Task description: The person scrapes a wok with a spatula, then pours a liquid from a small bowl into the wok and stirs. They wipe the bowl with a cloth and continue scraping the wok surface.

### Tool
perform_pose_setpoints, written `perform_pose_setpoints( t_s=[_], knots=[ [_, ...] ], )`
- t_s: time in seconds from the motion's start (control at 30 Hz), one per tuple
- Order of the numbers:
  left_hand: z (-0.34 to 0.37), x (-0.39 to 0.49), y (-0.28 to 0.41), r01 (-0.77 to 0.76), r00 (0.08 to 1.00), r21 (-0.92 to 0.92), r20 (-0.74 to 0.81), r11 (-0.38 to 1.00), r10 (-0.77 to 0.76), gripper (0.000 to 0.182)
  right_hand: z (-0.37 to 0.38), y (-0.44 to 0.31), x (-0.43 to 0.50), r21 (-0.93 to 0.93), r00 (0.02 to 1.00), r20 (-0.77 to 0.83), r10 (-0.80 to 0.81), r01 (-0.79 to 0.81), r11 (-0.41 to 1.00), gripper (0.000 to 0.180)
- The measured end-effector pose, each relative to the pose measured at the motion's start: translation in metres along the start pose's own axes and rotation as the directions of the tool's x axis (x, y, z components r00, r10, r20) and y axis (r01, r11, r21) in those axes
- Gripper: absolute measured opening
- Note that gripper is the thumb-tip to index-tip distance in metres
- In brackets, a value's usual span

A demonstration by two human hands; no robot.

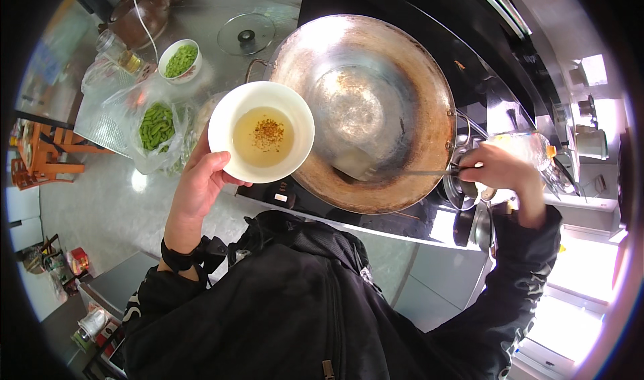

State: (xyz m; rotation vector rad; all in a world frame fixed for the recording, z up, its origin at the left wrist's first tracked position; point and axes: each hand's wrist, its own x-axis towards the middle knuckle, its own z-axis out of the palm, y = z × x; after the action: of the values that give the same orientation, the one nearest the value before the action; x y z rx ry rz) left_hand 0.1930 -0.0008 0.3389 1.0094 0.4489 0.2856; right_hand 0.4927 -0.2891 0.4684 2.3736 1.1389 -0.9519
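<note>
My left hand (204, 179) grips a white bowl (221, 128) by its side, at the left rim of a large metal wok (427, 98). Yellowish liquid with reddish-brown flakes gathered near its middle lies in the bowl. My right hand (490, 166) is closed around the handle of a metal spatula (354, 163), over the wok's right rim. The spatula's blade rests low inside the wok, on the side towards me. The wok's inside is worn and shows a sheen at the bottom.
Left of the wok, the counter bears a glass lid (246, 37), a bowl of green beans (181, 60), a plastic bag of green pods (157, 126), a glass jar (118, 52) and a brown teapot (141, 15). A clear plastic bottle (526, 146) lies beyond my right hand, near metal kitchenware.
</note>
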Motion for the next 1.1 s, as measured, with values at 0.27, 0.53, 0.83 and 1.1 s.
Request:
perform_pose_setpoints(
  t_s=[0.27, 0.53, 0.83, 1.1],
  knots=[
    [0.005, -0.001, -0.004, 0.004, 1.0, -0.008, 0.018, 1.0, -0.004, 0.065, 0.014, 0.041, 0.034, -0.243, 0.64, -0.768, 0.017, -0.316, 0.917, 0.014],
    [0.008, -0.002, -0.003, 0.0, 1.0, 0.014, 0.003, 1.0, 0.0, 0.065, 0.034, -0.004, 0.033, 0.07, 0.951, -0.299, -0.083, 0.109, 0.992, 0.017],
    [0.014, 0.006, -0.003, 0.031, 0.997, -0.003, 0.075, 1.0, -0.03, 0.062, 0.007, 0.028, -0.021, -0.409, 0.736, -0.676, 0.024, -0.402, 0.82, 0.01],
    [0.016, 0.009, -0.003, 0.04, 0.993, -0.019, 0.111, 0.999, -0.038, 0.063, 0.02, 0.022, -0.02, -0.407, 0.765, -0.637, -0.1, -0.223, 0.886, 0.009]
  ],
)
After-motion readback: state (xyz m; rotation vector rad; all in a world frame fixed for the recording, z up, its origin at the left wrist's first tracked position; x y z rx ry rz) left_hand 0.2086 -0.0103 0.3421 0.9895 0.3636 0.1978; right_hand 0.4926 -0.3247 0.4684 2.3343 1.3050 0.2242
